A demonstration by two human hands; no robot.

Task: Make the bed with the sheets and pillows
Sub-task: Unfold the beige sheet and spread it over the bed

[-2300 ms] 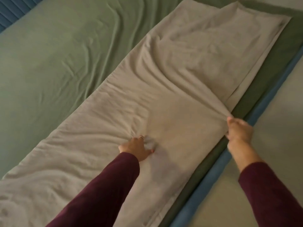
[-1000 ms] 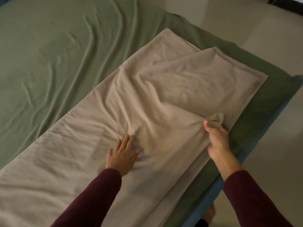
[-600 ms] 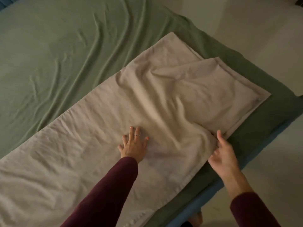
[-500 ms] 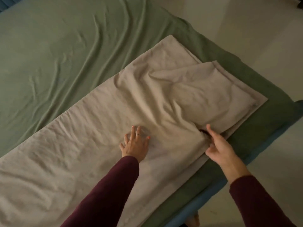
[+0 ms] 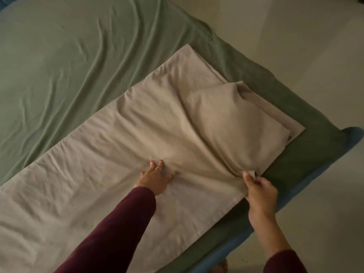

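Note:
A long folded beige sheet (image 5: 102,170) lies along the near side of the bed, on top of a green fitted sheet (image 5: 69,62). My left hand (image 5: 155,178) presses flat on the beige sheet's middle, fingers spread. My right hand (image 5: 260,190) pinches the upper layer's edge near the bed's side and pulls it, so the fabric bunches into taut folds between the two hands. The folded-over top layer (image 5: 232,119) puffs up toward the bed's corner.
The blue mattress edge (image 5: 352,134) shows at the bed's corner and along the near side. Pale floor (image 5: 315,46) runs to the right of the bed. The green sheet is wrinkled across the far left.
My right hand briefly let go of the sheet, then took hold of the upper layer's edge again and pulled it toward me. The left hand stayed pressed flat on the sheet.

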